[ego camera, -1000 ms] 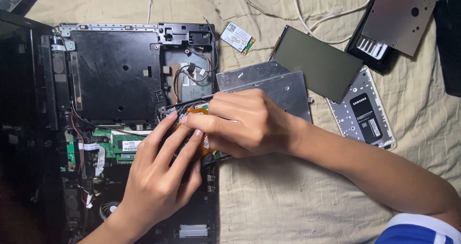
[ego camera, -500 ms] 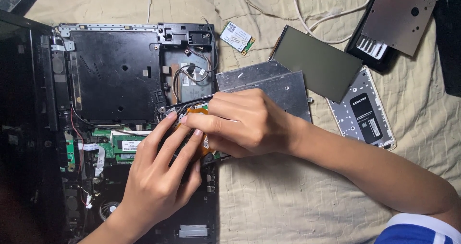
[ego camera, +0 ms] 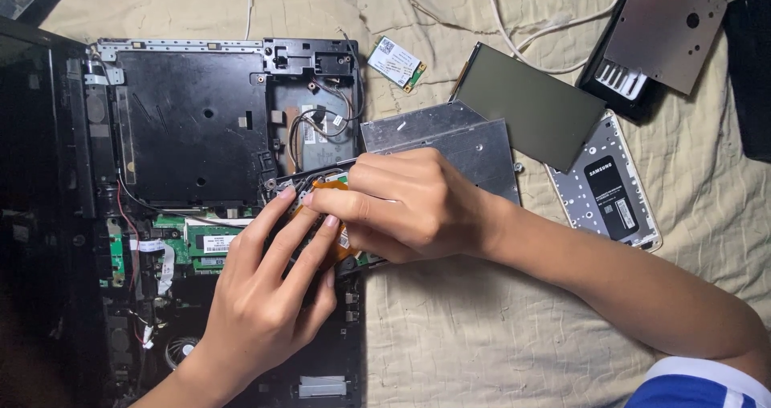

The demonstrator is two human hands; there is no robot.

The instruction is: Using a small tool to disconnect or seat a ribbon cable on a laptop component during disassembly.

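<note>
Opened laptop chassis (ego camera: 193,127) lying on a beige bedsheet (ego camera: 498,336), seen from above. Both hands meet over 1 small part, an orange flex cable (ego camera: 344,247) at the chassis's right edge, beside the green circuit board (ego camera: 205,239). The right hand (ego camera: 409,203) comes in from the right, fingers pressed together and pinching at the cable's upper end. The left hand (ego camera: 273,295) comes up from below, fingers loosely spread and resting on the same spot; whether it grips anything cannot be told. The cable lies directly under both hands, mostly hidden, so its long axis is unclear. A silver optical drive (ego camera: 450,135) lies just behind the right hand.
</note>
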